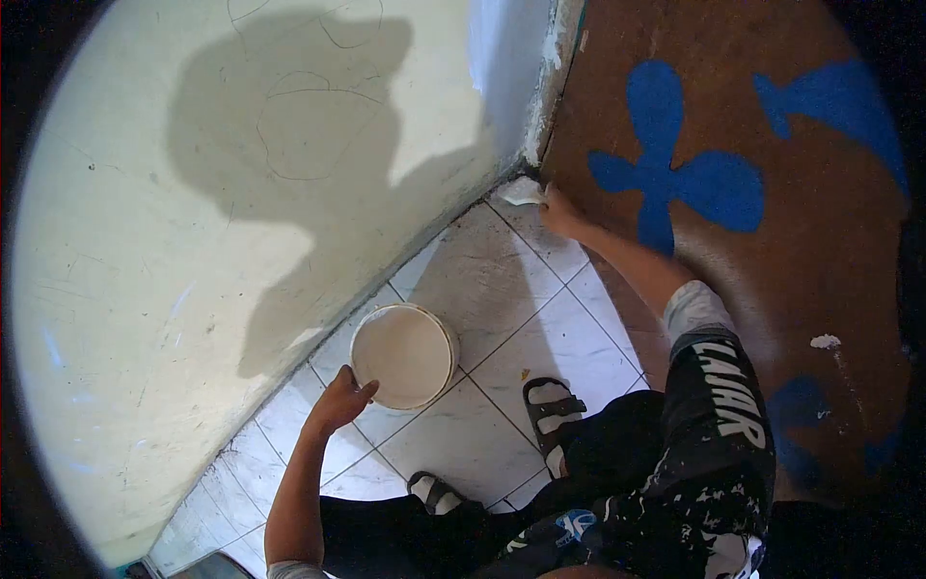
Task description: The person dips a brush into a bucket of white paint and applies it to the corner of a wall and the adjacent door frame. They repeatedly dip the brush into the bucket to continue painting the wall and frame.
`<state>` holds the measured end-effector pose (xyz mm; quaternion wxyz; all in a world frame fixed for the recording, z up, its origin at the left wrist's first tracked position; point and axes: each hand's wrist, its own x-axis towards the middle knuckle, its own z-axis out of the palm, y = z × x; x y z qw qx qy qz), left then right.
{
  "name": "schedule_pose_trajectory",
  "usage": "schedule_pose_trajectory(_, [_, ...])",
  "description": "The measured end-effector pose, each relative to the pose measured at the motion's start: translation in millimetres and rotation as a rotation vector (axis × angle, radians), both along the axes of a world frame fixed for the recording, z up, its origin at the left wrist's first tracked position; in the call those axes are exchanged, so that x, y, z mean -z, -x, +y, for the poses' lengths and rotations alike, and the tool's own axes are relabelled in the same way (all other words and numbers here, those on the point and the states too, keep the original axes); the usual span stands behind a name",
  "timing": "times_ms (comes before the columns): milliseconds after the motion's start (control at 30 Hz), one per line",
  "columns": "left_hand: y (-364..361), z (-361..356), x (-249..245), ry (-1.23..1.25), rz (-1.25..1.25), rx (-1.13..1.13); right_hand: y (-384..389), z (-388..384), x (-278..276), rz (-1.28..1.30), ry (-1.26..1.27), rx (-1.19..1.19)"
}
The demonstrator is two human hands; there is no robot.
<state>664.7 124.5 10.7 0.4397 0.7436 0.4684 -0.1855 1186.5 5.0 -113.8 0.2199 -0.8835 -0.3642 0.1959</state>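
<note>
Past the sandals (pixel 555 415), open tiles (pixel 473 434) run beside the bucket (pixel 453 355), narrowing between the cream wall (pixel 125 289) and the brown panel (pixel 820 261) to the far corner. The bucket stands just beyond the left hand (pixel 341 399), half-curled on its rim; the white tool (pixel 521 191) sits in that corner, gripped by the closed right hand (pixel 560 212).

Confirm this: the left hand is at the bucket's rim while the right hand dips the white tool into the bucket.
Wrong on the right hand: the head view shows it holding the white tool at the foot of the wall, away from the bucket. The left hand is at the rim.
</note>
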Motion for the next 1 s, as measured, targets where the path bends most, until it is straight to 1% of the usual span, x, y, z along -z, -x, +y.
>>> schedule_pose_trajectory(33, [-4.0, -1.3, -5.4, 0.002, 0.000, -0.002, -12.1, 6.7, 29.9, -0.098, -0.090, -0.005])
schedule_pose_trajectory(67, [-8.8, -3.0, -13.4, -0.006, 0.015, 0.009, -11.1, 11.5, 32.1, -0.195, -0.181, -0.011])
schedule_pose_trajectory(100, [-10.9, -3.4, -17.3, -0.016, 0.030, 0.019, -15.5, 13.3, 31.3, -0.194, -0.180, -0.014])
schedule_pose_trajectory(133, [-7.1, -1.8, -10.0, -0.016, 0.033, 0.017, -10.3, 16.3, 3.1, -0.162, -0.089, -0.015])
schedule_pose_trajectory(167, [-0.6, 1.1, 2.9, -0.019, 0.016, 0.016, -6.7, 19.3, -12.2, -0.129, 0.002, -0.014])
schedule_pose_trajectory(200, [3.1, 3.5, 9.5, -0.022, -0.002, 0.015, -10.4, 23.2, -8.0, -0.126, 0.000, -0.016])
schedule_pose_trajectory(300, [-1.1, 1.7, 1.7, 0.015, -0.022, -0.014, -24.3, 33.7, 0.8, -0.128, 0.007, -0.040])
schedule_pose_trajectory(367, [0.1, 0.7, 1.2, 0.012, -0.038, -0.015, -24.7, 37.3, -8.0, -0.108, 0.121, -0.071])
schedule_pose_trajectory(500, [-1.2, -1.1, -5.0, 0.036, -0.053, -0.044, -28.2, 49.0, -11.4, -0.196, 0.082, -0.097])
schedule_pose_trajectory(633, [-0.5, -0.7, -6.2, -0.009, -0.039, 0.002, -31.2, 54.4, -35.2, -0.241, 0.075, -0.126])
schedule_pose_trajectory(700, [-0.9, -3.3, -11.4, 0.038, -0.059, -0.033, -32.9, 52.1, -47.6, -0.252, 0.092, -0.131])
schedule_pose_trajectory(733, [3.6, -1.6, -1.8, 0.042, -0.068, -0.037, -36.5, 52.8, -54.0, -0.274, 0.046, -0.104])
schedule_pose_trajectory(767, [9.6, 2.8, 10.5, 0.000, -0.072, -0.003, -34.2, 52.2, -66.5, -0.295, -0.002, -0.076])
schedule_pose_trajectory(800, [16.2, 4.9, 22.8, -0.039, -0.073, 0.032, -34.4, 50.0, -80.1, -0.299, 0.002, -0.078])
schedule_pose_trajectory(833, [12.7, 2.2, 14.0, 0.035, -0.097, -0.028, -26.3, 47.5, -113.1, -0.258, -0.084, -0.097])
schedule_pose_trajectory(867, [10.9, 2.1, 10.5, 0.034, -0.098, -0.026, -19.8, 45.4, -136.7, -0.215, -0.173, -0.115])
schedule_pose_trajectory(900, [9.8, 2.4, 8.2, 0.036, -0.074, -0.025, -26.6, 45.4, -144.6, -0.179, -0.227, -0.138])
schedule_pose_trajectory(933, [9.0, 2.2, 7.8, 0.040, -0.050, -0.023, -27.5, 44.5, -152.1, -0.180, -0.226, -0.135])
schedule_pose_trajectory(1000, [9.8, 3.7, 9.3, 0.020, -0.028, 0.001, -26.8, 41.1, -164.6, -0.191, -0.164, -0.043])
